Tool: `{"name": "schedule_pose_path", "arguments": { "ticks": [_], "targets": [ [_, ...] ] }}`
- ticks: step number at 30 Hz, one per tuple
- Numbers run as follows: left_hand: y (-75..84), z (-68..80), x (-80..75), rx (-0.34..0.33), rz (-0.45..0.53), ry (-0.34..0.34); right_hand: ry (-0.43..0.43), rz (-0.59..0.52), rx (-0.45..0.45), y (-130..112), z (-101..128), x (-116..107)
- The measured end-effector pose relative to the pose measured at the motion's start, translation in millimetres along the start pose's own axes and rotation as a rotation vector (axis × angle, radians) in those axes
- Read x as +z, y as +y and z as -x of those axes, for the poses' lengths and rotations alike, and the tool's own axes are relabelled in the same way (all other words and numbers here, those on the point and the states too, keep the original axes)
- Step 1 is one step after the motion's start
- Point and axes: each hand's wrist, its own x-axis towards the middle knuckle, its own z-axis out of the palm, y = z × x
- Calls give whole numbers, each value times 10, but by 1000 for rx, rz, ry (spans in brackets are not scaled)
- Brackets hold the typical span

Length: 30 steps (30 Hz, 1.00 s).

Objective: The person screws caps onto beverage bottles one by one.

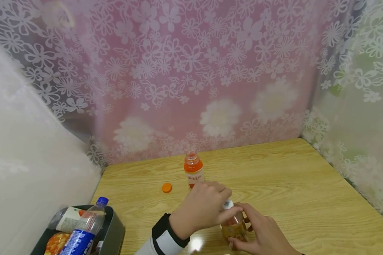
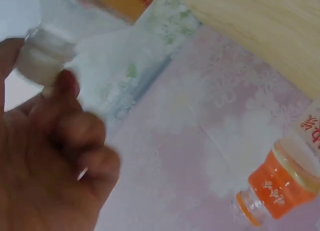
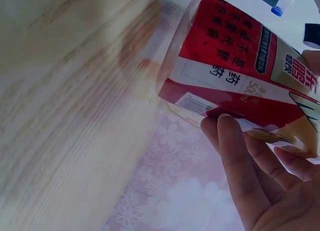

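My left hand (image 1: 207, 203) reaches across and pinches a white cap (image 1: 228, 204) between thumb and fingers, right at the top of a bottle (image 1: 233, 230). In the left wrist view the same white cap (image 2: 45, 56) sits, blurred, in the left fingertips. My right hand (image 1: 264, 232) grips the bottle low around its body. Up close in the right wrist view, the bottle's label (image 3: 225, 66) is red and cream with printed characters and a barcode. Behind the left hand stands an uncapped bottle (image 1: 193, 167) with an orange upper wrap, its lower part partly hidden.
An orange cap (image 1: 167, 187) lies on the wood-grain table (image 1: 274, 170), left of the orange-wrapped bottle. At the front left, a dark bin (image 1: 116, 226) holds a blue-capped plastic bottle (image 1: 83, 226) and other packaging. Floral curtains (image 1: 191, 71) border the table's back and right side.
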Motion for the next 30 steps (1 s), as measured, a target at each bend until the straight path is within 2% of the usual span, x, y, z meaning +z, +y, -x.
{"name": "schedule_pose_path", "arguments": {
  "ticks": [6, 9, 12, 15, 17, 19, 23, 30],
  "targets": [
    [-84, 27, -170, 98, 259, -170, -21, -25, 48, 36, -10, -13],
    [-105, 30, -229, 70, 375, -218, -28, -36, 55, 44, -19, -26],
    [-109, 21, -241, -14, 391, -185, -33, -43, 67, 36, -33, -45],
    [-103, 6, -221, -86, 325, -116, -44, -50, 84, 21, -44, -56],
    [-97, -3, -195, -99, 288, -87, -50, -50, 93, 12, -44, -58],
    [-89, -9, -171, -94, 263, -79, -53, -54, 98, 7, -39, -55],
    [-80, -23, -132, -57, 282, -91, -48, -59, 91, 14, -24, -49],
    [-130, -12, -178, 71, 400, -191, -53, -76, 50, 39, -21, -61]
  ]
}}
